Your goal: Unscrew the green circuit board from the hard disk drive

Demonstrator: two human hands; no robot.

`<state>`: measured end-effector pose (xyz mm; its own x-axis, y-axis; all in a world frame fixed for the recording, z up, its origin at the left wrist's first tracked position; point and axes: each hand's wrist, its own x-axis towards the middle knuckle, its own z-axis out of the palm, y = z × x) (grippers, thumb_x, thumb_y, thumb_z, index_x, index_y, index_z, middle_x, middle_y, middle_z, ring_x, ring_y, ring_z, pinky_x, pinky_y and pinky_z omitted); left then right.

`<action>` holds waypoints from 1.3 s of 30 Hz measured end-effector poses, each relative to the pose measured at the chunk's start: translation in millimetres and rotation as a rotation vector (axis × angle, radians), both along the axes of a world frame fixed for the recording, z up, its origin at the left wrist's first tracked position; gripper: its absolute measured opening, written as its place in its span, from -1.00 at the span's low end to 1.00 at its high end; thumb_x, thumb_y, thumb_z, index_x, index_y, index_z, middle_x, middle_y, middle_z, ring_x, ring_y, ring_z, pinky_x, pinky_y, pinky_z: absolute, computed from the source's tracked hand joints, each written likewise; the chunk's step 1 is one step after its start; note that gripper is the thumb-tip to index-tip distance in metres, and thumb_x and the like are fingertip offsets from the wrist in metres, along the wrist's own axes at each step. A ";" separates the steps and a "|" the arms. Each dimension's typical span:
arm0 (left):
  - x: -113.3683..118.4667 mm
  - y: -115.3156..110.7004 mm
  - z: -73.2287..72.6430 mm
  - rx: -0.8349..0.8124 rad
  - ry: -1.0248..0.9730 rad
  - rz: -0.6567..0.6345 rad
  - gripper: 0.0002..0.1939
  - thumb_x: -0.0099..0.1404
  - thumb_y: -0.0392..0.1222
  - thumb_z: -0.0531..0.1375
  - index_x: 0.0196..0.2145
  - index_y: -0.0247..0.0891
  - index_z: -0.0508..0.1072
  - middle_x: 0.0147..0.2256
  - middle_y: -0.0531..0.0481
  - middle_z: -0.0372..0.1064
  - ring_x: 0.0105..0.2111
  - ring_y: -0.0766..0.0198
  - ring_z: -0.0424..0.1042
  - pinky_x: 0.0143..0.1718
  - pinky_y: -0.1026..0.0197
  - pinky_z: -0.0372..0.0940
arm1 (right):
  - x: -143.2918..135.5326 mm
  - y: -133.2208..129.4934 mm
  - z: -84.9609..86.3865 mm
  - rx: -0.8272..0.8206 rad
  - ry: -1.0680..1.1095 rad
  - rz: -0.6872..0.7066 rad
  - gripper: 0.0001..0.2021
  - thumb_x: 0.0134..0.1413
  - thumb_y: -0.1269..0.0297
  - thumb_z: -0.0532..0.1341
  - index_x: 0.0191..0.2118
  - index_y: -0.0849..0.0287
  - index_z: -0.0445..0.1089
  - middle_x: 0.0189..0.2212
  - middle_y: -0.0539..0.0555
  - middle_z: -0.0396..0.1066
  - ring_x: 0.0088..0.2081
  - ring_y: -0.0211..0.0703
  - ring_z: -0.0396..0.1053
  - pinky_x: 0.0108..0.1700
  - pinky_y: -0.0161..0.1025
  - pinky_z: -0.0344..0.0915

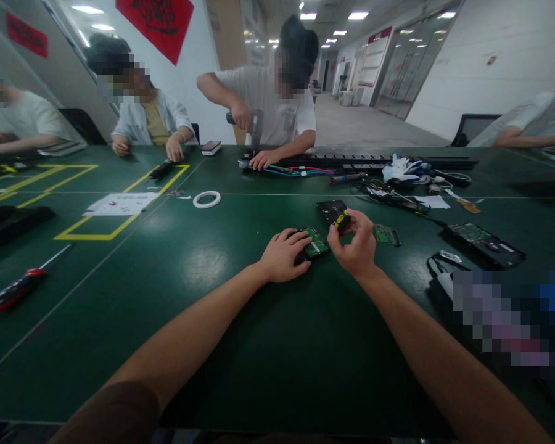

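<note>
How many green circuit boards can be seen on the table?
3: one board partly under the left hand, a second board just right of the right hand, and a third board on a black device farther right. Others may be hidden.

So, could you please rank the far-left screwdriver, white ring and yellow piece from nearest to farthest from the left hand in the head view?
1. Yellow piece: right, at the right hand.
2. White ring: left, farther back.
3. Screwdriver: far left.

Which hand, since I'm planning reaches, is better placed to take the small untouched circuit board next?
Probably the right hand: it's beside that small board, though holding a yellow-and-black item. The left hand, farther off, rests on another board.
</note>
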<state>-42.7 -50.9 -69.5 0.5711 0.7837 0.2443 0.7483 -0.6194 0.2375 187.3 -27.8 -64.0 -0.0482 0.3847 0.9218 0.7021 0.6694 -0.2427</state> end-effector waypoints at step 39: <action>-0.6 -2.2 3.5 -0.034 -0.001 0.000 -0.26 0.34 0.14 0.21 0.41 -0.08 0.23 0.42 -0.06 0.14 0.40 -0.19 0.04 0.33 -0.30 0.11 | 5.0 -0.1 -0.1 -0.129 0.000 0.114 -0.36 0.20 0.31 0.25 0.35 0.05 0.07 0.13 0.23 0.44 -0.20 -0.06 0.61 -0.15 -0.08 0.60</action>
<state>-43.2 -53.1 -66.0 0.5711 0.7915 0.2177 0.7479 -0.6110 0.2594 192.3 -27.9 -64.1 -0.0982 0.4917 0.8652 0.6235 0.7080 -0.3316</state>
